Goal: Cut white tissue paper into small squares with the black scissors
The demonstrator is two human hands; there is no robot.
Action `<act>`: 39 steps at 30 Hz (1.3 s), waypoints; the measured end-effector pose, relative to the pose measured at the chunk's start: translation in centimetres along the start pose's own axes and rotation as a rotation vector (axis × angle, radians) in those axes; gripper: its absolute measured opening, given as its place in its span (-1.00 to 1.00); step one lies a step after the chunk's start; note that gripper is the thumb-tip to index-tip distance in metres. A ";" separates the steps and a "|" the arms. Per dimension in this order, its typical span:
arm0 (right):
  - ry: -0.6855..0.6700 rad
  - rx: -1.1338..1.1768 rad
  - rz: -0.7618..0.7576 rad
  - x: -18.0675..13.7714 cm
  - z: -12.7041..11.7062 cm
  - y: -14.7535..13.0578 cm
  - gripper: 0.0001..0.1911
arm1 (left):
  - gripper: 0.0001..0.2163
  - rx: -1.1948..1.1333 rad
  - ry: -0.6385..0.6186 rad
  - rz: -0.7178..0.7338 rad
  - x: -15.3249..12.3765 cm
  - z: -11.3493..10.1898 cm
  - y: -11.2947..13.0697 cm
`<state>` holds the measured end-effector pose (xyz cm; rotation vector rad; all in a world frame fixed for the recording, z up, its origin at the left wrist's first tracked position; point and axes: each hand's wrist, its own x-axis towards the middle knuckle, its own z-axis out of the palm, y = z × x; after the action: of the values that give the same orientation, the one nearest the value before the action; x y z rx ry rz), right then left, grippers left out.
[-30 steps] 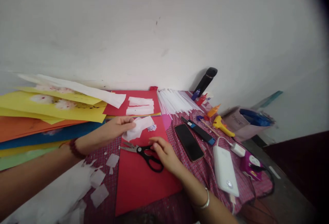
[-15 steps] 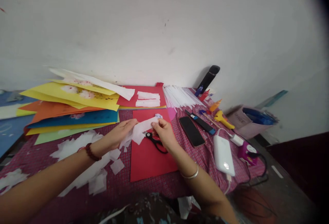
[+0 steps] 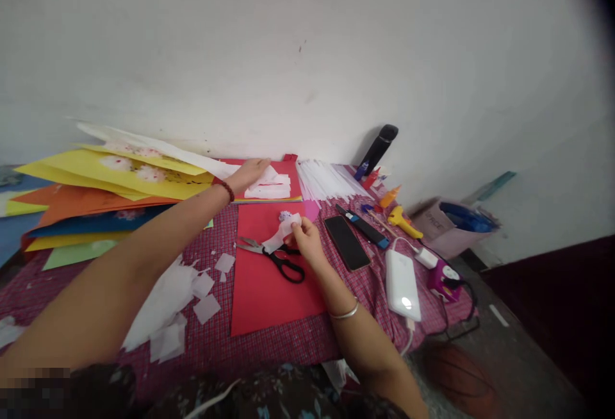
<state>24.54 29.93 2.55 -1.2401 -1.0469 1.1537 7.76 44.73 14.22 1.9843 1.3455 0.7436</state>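
My right hand (image 3: 303, 239) is closed in a pinch on a strip of white tissue paper (image 3: 280, 234), held just above a red paper sheet (image 3: 269, 284). Black-handled scissors (image 3: 276, 257) lie on that sheet right beside the hand. My left hand (image 3: 247, 173) reaches far back, fingers stretched out, onto white paper strips (image 3: 276, 189) lying on another red sheet by the wall. A small crumpled white and blue flower piece (image 3: 285, 216) sits near the tissue.
Stacked coloured sheets (image 3: 106, 198) lie at the left. White paper scraps (image 3: 182, 303) litter the checked cloth. A black phone (image 3: 346, 243), a white power bank (image 3: 401, 284), a glue gun (image 3: 403, 221), a black bottle (image 3: 377, 148) and rolled white paper sticks (image 3: 327, 180) stand at the right.
My left hand let go of the tissue and reached back to the white strips near the wall. My right hand keeps the tissue strip near the scissors.
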 end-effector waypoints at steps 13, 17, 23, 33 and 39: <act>-0.155 -0.039 -0.103 -0.9 -0.7 -1.5 -0.52 | -0.57 -0.290 -0.424 0.145 -9.4 4.9 -0.2; -0.191 -0.093 -0.139 -1.1 -1.0 -1.9 -0.58 | -0.80 -0.539 -0.347 -0.089 -12.8 5.4 0.2; -0.250 -0.290 -0.195 -2.4 -1.7 -2.3 -0.76 | -0.72 -0.910 -0.028 -0.380 -19.1 3.2 1.4; -0.326 -1.289 -0.287 -7.1 -2.9 -0.6 -0.47 | -0.61 -1.223 0.323 -0.677 -29.7 -2.7 -2.6; -0.308 -1.519 -0.300 -6.1 -1.7 -1.8 -0.48 | -0.72 -1.317 0.260 -0.769 -31.4 -0.1 -3.7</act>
<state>25.49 23.69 4.40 -1.8887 -2.4300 0.1231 -4.63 16.24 8.10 0.3172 1.0981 1.0771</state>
